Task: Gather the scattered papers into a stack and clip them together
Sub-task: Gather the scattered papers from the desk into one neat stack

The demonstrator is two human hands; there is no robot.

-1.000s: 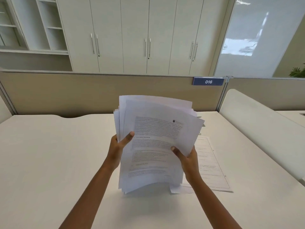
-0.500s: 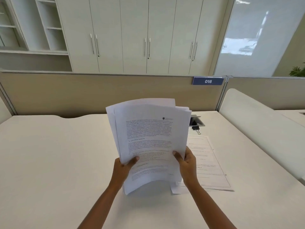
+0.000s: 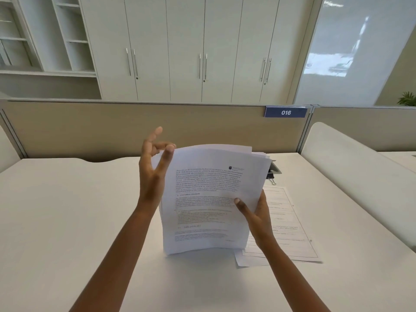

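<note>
paper stack (image 3: 209,199) upright, right grip (image 3: 258,216) at edge

On my feed the only body I have to go on is a pair of arms: the left hand (image 3: 153,176) and the right hand (image 3: 258,212) are both bare, with long, slender fingers and nails that look trimmed short, though they are small on my screen. Behind them the left forearm (image 3: 117,255) and the right forearm (image 3: 292,273) are slim and uncovered from the wrist to the bottom edge of the picture. Whatever clothing is worn higher up lies outside my view, so I cannot tell it.
</note>
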